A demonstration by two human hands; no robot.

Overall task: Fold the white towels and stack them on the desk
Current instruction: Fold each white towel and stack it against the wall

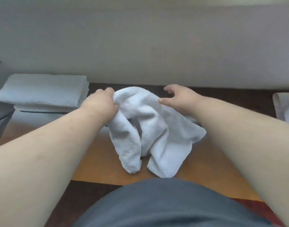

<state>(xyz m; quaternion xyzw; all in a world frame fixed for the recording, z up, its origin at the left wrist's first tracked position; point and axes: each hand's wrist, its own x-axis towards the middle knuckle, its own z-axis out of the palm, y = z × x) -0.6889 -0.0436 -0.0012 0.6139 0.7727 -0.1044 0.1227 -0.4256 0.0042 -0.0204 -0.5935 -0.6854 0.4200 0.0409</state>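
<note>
Against a pale wall, my left hand (101, 104) grips a crumpled towel (153, 128) over the bench (98, 159), right hand (179, 99) fingers loose, apparently hunting a corner; folded towels (44, 92) wait left.

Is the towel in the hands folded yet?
No. The towel hangs bunched and crumpled, gripped by the left hand; the right hand touches it.

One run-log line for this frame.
left hand grips crumpled towel | right hand open, thumb touching it | folded stack at left | desk
</note>
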